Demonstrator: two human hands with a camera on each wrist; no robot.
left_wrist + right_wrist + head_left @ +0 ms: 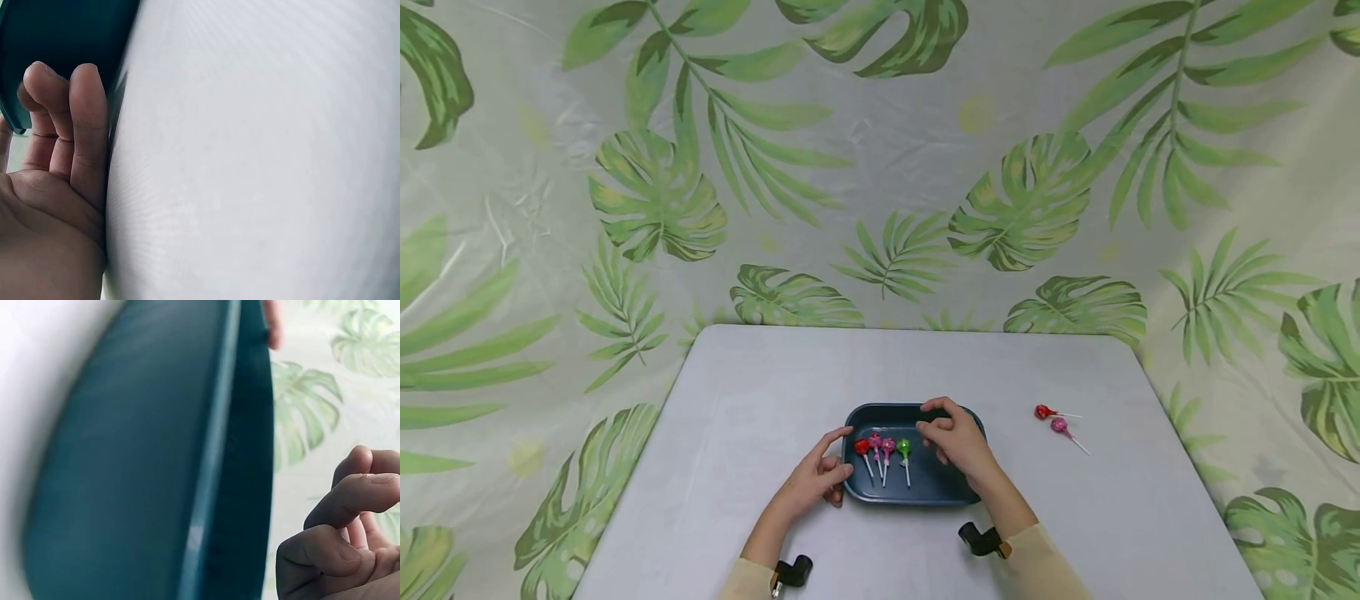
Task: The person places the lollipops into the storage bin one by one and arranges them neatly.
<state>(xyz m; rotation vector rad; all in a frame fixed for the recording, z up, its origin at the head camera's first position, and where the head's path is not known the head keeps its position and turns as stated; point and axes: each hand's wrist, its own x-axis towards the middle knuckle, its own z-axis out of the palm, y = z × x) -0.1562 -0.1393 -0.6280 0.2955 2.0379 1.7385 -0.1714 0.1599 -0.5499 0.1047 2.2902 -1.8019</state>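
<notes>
A dark blue tray (940, 502) lies on the white table. Inside it, to the left and middle, are a red lollipop (862, 447), two pink lollipops (888, 447) side by side and a green lollipop (905, 447), sticks toward the person. At the tray's left end, my left hand (812, 479) touches the rim with index finger and thumb spread apart. The left wrist view shows the other fingers (89, 125) loosely bent beside the tray wall. Over the tray's right part hovers my right hand (957, 437), its fingers (350, 494) loosely curled around nothing.
Right of the tray, another red lollipop (1043, 412) and a pink lollipop (1060, 426) lie on the white table (760, 375). A leaf-patterned cloth (895, 167) hangs behind the table. Black wrist cameras (979, 539) sit on both wrists.
</notes>
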